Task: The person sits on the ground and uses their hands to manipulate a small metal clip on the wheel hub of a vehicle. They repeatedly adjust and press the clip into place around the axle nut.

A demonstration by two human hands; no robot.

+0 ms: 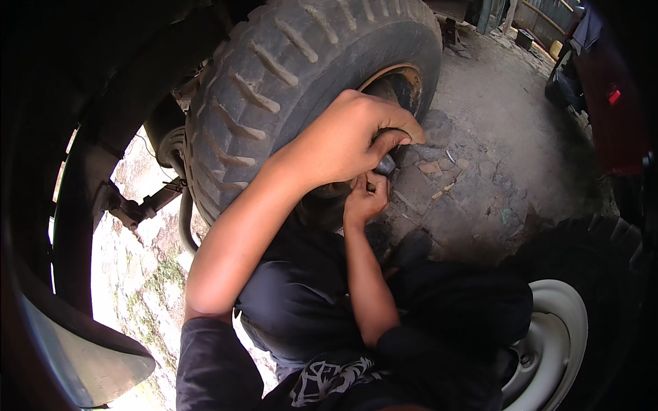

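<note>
A person in dark clothes is crouched beside a big black rubber tyre with chunky, worn tread blocks (264, 85). The tyre stands upright, and its rusty orange metal rim (413, 77) faces away to the right, toward the dirt.

The left hand (360, 130) is up high, close to that rim, with its back turned to me. Its fingers are bent, and the thumb and pointing finger come nearly together at the tips, with a dark gap between them. Just under the thumb is a small, dark, shiny, rounded metal part (386, 165). I can't tell if the left hand has hold of it, because the hand hides so much.

The right hand (366, 201) is right below, with its fingers curled in. Its fingertips are up close by the metal part, but I can't see if they pinch anything. So the metal part sits between the two hands, by the lower side of the rim.

Behind the hands is grey, dusty ground (504, 127) with bits of broken stone (430, 168) on it. Near the person's right side is a round white metal wheel (550, 335) with a dark tyre (593, 241) around it. Far back sits a small yellow container (556, 49).
</note>
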